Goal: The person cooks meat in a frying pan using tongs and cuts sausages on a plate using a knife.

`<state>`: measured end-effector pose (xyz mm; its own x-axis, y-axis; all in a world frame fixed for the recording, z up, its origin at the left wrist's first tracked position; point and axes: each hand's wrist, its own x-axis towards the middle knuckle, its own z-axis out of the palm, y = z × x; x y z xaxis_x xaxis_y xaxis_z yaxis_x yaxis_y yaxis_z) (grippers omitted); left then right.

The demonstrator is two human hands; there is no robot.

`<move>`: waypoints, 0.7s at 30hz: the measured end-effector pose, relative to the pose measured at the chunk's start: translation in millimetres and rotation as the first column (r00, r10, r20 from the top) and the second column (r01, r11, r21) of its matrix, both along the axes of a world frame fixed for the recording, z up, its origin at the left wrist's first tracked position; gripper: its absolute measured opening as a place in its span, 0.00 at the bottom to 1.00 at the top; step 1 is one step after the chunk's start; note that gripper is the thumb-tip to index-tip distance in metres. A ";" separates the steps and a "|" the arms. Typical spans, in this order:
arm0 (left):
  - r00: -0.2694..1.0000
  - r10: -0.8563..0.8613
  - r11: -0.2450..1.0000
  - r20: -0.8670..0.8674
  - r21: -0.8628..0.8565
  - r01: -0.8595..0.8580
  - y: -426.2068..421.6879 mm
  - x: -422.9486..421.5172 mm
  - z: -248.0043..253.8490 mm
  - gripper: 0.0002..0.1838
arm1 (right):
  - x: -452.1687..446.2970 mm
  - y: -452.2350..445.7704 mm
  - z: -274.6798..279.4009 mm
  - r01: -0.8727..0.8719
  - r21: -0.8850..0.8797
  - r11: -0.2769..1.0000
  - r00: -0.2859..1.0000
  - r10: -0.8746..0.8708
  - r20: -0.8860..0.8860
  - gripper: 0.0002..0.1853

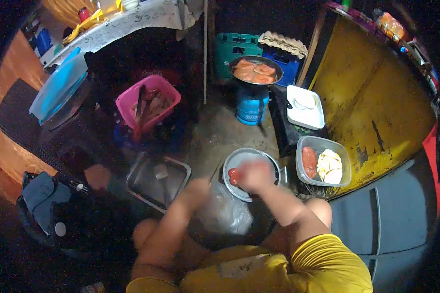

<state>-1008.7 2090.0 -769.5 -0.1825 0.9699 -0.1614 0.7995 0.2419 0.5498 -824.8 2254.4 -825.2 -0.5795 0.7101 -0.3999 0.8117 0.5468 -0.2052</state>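
My right hand (255, 177) is over a round grey-white basin (239, 152), blurred by motion, with reddish stuff at its fingers that I cannot make out. Red pieces (233, 177) lie in the basin beside it. My left hand (195, 193) is to the left of the basin, near the upper edge of a clear plastic bag (226, 212) in front of me; its fingers are smeared by motion. To the right of the basin, a clear tub (348, 161) holds a reddish lump (309, 161) and a pale yellow-white mass (330, 167).
Behind the basin, a pan (235, 76) of reddish-orange pieces sits above a blue gas cylinder (251, 105). A white tray (308, 119) stands at the right. Leftward are a pink basin (124, 105), a clear rectangular container (185, 168) and a blue-edged lid (61, 90).
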 end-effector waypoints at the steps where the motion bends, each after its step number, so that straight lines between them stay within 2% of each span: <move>1: 1.000 0.003 1.000 0.001 -0.001 -0.003 1.0 4.0 0.8 0.12 | -2.3 -13.1 -17.1 -0.105 0.161 0.981 0.995 0.103 0.018 0.25; 2: 0.999 0.019 1.000 -0.030 0.008 -0.019 3.2 8.9 2.1 0.12 | -4.1 -23.0 -32.3 -0.207 0.316 0.926 0.978 0.202 0.051 0.26; 4: 0.997 0.042 0.999 -0.065 0.025 -0.041 9.8 17.8 14.6 0.12 | -9.7 -23.7 -43.9 -0.271 0.363 0.891 0.962 0.249 0.108 0.30; 6: 0.998 0.030 0.993 -0.048 -0.113 -0.035 12.3 24.7 30.9 0.13 | -13.5 -18.1 -35.2 -0.171 0.171 0.970 0.984 0.162 0.069 0.24; 7: 0.998 0.039 0.993 -0.049 -0.107 -0.044 11.2 22.4 29.3 0.13 | -14.6 -16.8 -27.3 -0.180 0.177 0.968 0.983 0.170 0.069 0.24; 9: 0.998 -0.031 0.984 -0.053 -0.177 0.021 8.7 16.1 24.0 0.15 | -14.6 -13.1 -10.6 0.065 0.101 0.993 0.989 -0.050 -0.138 0.22; 10: 0.998 -0.030 0.984 -0.053 -0.176 0.020 2.2 13.7 22.2 0.15 | -13.2 -5.2 -10.3 0.064 0.102 0.993 0.989 -0.049 -0.139 0.22; 11: 1.000 -0.018 0.993 0.001 -0.119 0.018 -6.9 10.5 20.8 0.15 | -8.3 7.8 -15.1 0.078 -0.090 0.993 0.948 -0.102 -0.300 0.19; 12: 0.998 -0.015 0.998 0.059 -0.060 0.019 -12.0 7.8 22.3 0.16 | 1.2 23.1 -23.9 0.064 -0.276 0.959 0.879 -0.185 -0.439 0.18; 13: 0.998 -0.026 0.998 0.062 -0.055 0.029 -14.1 6.7 30.3 0.16 | 8.9 38.7 -45.6 -0.045 -0.328 0.944 0.836 -0.144 -0.529 0.18; 14: 0.989 -0.035 0.993 0.141 -0.104 0.050 -16.5 6.1 42.3 0.16 | 16.5 54.3 -67.2 -0.159 -0.376 0.913 0.782 -0.116 -0.612 0.18; 15: 0.975 -0.041 0.986 0.218 -0.152 0.075 -16.8 4.3 48.9 0.17 | 19.9 40.0 -33.9 -0.062 -0.740 0.670 0.586 -0.575 -0.570 0.19; 16: 0.975 -0.052 0.986 0.218 -0.146 0.086 -16.1 2.1 47.1 0.17 | 21.8 32.0 -10.5 -0.104 -0.953 0.283 0.318 -0.899 -0.302 0.22; 17: 0.966 -0.078 0.984 0.245 -0.138 0.114 -15.9 1.1 43.1 0.15 | 22.1 40.0 -15.7 -0.207 -0.930 0.304 0.254 -0.901 -0.351 0.29; 18: 0.956 -0.103 0.981 0.273 -0.128 0.143 -13.9 4.2 50.0 0.14 | 23.7 44.9 -15.6 -0.203 -0.928 0.313 0.246 -0.901 -0.358 0.29; 19: 0.955 -0.114 0.981 0.274 -0.120 0.152 -12.2 7.3 57.4 0.14 | 25.9 49.3 -15.7 -0.310 -0.918 0.246 0.150 -0.941 -0.303 0.28; 20: 0.934 -0.064 0.972 0.353 -0.192 0.139 -12.5 10.4 66.1 0.12 | 28.5 53.4 -15.9 -0.420 -0.888 0.186 0.064 -0.970 -0.233 0.26; 21: 0.905 -0.005 0.956 0.425 -0.265 0.130 -12.7 15.0 75.6 0.11 | 28.4 45.3 6.1 -0.451 -0.867 0.211 0.062 -0.962 -0.266 0.23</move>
<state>-993.7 2077.3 -693.9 0.0259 0.8800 -0.4742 0.5323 0.3894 0.7517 -796.4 2299.8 -819.0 -0.7127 0.6373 -0.2932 -0.3789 -0.7015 -0.6036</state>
